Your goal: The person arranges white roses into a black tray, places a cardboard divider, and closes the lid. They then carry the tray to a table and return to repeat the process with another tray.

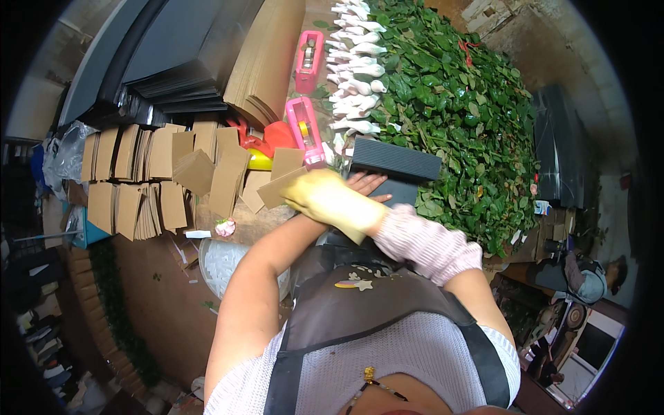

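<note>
My arms cross. My bare left hand (369, 185) lies with fingers apart on a dark sheet (399, 192), its fingertips by a black corrugated cardboard piece (397, 158). Above my left wrist, my right hand (311, 194) wears a yellow glove and reaches left across it. The glove overlaps the edge of a tilted brown cardboard piece (277, 188); its fingers are partly hidden and blurred, so a grip cannot be told. Two pink tape dispensers (303, 129) stand beyond. White-wrapped flower buds (358, 93) line the edge of a large heap of green leafy stems (451, 104).
Brown cardboard pieces (137, 155) stand in rows at the left, with taller dark sheets (181, 57) behind. A red object (277, 137) lies near a yellow roll (259, 161). A pink flower (225, 227) sits at the table edge, above a tub of white pieces (223, 264). Another person (591, 280) is far right.
</note>
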`<state>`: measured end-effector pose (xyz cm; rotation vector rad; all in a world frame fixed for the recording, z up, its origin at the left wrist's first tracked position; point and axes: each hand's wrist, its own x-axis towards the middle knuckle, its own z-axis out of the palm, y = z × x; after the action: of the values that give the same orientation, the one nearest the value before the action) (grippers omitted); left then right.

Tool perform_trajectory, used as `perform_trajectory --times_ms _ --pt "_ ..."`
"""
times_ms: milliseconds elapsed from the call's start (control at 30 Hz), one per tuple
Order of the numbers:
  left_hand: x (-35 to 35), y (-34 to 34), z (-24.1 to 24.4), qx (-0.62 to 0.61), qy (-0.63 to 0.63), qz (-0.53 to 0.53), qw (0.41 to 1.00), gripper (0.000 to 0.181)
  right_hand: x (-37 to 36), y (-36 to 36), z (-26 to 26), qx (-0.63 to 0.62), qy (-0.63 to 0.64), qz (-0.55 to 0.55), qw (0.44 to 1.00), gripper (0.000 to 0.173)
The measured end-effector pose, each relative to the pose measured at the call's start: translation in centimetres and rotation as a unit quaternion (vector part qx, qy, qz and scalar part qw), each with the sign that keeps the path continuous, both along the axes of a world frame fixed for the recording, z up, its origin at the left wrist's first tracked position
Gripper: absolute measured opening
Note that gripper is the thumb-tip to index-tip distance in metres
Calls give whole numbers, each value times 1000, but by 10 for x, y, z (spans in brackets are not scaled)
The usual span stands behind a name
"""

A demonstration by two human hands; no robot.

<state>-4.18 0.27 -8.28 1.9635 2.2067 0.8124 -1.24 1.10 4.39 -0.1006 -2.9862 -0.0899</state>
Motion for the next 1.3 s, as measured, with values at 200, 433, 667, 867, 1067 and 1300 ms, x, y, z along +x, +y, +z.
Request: perform_trajectory --times_ms 200,433,667,867,1067,1300 --pt "-6 19 -10 -135 -1 -33 990 58 -85 -19 -90 -132 -130 352 917 19" --pt "-5 15 -4 -42 -16 -27 999 57 -70 1 -33 -93 -231 319 914 20" --pt "-2 10 8 -45 -24 -33 998 60 -15 76 65 -322 -98 128 933 40" --pt "0 16 39 -77 -80 -17 994 59 81 182 2 -638 -265 -68 720 25" --pt "-8 -5 6 -90 26 -17 995 62 82 198 -49 -673 -302 -183 650 31" --pt "-30 -70 35 -29 42 76 996 46 66 185 -25 -468 -383 -149 782 49"
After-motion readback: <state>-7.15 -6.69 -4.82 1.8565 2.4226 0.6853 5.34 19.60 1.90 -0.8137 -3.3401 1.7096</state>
